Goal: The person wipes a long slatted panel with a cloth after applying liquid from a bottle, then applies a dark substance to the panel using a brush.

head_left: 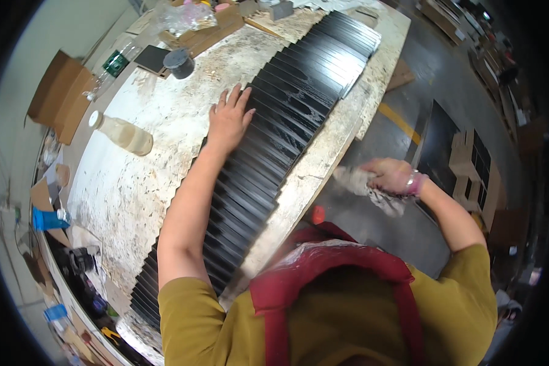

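My hands are well apart: my left hand (pixel 229 122), fingers spread, rests on the left edge of a row of long, glossy black strips (pixel 244 177), which lie side by side beneath it; my right hand (pixel 391 175) grips a crumpled greyish-white cloth rag (pixel 387 201) beyond the table's edge. Pressing unevenly with my left could, I judge, skew these slick, narrow pieces; grit in the soft rag might scratch their shine. Around my left, the whitish table (pixel 122 201) looks rough and blotched.
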`<control>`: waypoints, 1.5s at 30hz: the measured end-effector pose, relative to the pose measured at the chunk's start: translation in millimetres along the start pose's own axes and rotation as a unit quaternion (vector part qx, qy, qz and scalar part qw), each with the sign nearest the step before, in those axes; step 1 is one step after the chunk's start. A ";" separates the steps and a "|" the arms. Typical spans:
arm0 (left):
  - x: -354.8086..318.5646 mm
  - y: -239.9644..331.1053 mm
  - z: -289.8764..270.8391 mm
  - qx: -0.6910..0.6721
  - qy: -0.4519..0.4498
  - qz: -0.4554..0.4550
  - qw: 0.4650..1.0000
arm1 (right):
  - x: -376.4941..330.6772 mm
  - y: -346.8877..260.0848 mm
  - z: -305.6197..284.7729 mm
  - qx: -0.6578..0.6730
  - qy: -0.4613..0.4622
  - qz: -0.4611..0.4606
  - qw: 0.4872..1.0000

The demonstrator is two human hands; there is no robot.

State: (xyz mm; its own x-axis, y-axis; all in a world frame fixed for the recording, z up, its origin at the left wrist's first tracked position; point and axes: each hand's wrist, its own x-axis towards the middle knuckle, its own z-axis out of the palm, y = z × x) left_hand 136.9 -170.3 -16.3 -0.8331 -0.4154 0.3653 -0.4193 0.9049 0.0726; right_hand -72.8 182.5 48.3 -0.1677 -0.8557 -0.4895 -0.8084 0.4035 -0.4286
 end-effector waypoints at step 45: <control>-64.6 -106.9 -144.4 -0.650 0.099 -0.204 0.725 | 151.5 -197.8 44.1 0.375 0.213 -0.216 0.876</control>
State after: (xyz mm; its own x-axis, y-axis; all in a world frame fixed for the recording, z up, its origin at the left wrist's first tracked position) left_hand 287.6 -226.7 86.3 -0.6136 -0.7679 0.1837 0.1848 0.0865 0.9790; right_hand 86.6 -12.7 25.4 -0.2604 -0.9602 0.1010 -0.2778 -0.0257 -0.9603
